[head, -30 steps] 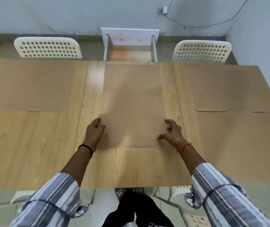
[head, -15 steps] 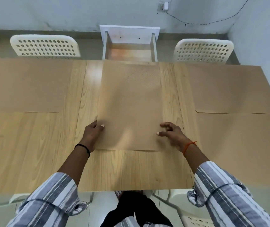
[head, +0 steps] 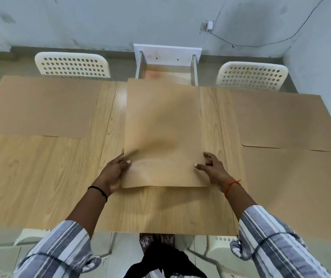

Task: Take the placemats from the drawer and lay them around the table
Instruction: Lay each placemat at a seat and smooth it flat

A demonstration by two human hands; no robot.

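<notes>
Hands: left hand (head: 114,171) and right hand (head: 212,167) pinch the tan rectangular paper placemat (head: 163,133) mid-table over the light wooden table (head: 46,177) (near edge lifted); I'd lower it flat, square to the edge.

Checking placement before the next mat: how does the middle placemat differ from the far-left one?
The middle placemat lies lengthwise away from the person, its far end past the table's far edge over the open drawer; the far-left placemat lies crosswise, all on the table. The middle one's near edge curls up, with the left hand and right hand at its sides; the far-left one lies flat, untouched. Both are plain tan.
</notes>
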